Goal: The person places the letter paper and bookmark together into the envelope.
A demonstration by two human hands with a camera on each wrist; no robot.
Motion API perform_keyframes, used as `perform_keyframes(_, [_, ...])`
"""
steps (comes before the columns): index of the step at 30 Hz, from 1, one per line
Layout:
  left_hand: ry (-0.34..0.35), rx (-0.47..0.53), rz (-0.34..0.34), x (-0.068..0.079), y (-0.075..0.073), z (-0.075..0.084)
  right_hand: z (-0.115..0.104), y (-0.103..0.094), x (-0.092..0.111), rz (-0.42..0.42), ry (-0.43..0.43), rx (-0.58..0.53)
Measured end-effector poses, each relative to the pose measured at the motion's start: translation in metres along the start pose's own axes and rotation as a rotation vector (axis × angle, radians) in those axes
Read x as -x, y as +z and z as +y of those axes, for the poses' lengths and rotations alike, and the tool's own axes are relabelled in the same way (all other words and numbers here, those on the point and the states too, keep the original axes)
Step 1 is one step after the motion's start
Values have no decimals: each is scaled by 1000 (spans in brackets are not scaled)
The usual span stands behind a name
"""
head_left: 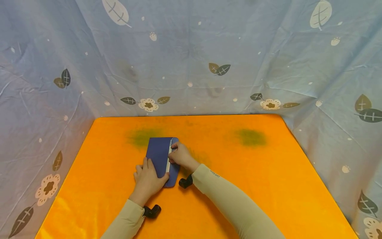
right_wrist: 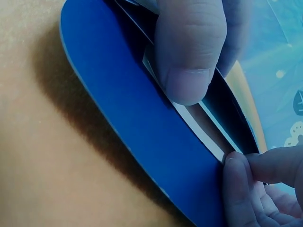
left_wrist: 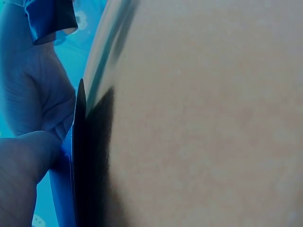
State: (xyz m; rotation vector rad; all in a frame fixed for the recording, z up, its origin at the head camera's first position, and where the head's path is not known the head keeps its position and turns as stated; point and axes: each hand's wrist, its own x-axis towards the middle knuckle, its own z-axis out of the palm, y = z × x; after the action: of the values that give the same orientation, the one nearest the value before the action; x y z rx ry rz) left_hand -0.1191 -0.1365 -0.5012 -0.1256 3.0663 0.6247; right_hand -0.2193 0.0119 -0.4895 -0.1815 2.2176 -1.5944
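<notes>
A blue envelope (head_left: 158, 149) lies on the orange cloth with its rounded flap (right_wrist: 118, 94) folded open to the right. Along its mouth shows the edge of a white paper (right_wrist: 201, 130), most of which is hidden inside. My left hand (head_left: 149, 181) lies over the near left part of the envelope. Its thumb and a finger pinch the edge of the mouth, seen close in the right wrist view. At the mouth, my right hand (head_left: 182, 156) has curled fingers, and its thumb (right_wrist: 189, 56) reaches into the opening and grips the paper's edge.
An orange cloth (head_left: 238, 179) covers the table, with greenish patches toward the back. Pale blue patterned curtains (head_left: 191, 49) enclose the back and both sides. Black wrist mounts (head_left: 153, 211) sit at both cuffs.
</notes>
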Motion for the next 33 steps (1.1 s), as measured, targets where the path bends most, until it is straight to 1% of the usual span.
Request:
perform_keyframes(9, [15,0,2,-1,4,1,1,-1,-1,23,18,-44])
perform_keyframes(15, [24,3,5,-2,5,2,-1,-4,0,20,26,-39])
perform_keyframes(18, [27,0,5,-3,4,2,0,-6,-1,13,13,-27])
perform_keyframes(21, [29,-8,6,-4,3,1,3,-10,0,8,-37,45])
perform_keyframes(26, [29,-33,8,-4,2,-1,7,-22,6,45,-153,266])
perform_keyframes(28, [28,-43,7,-3,2,-1,8,-27,10,71,-178,337])
perform_keyframes(33, [26,-63,-5,-1,-1,-1,9,-39,18,142,-218,472])
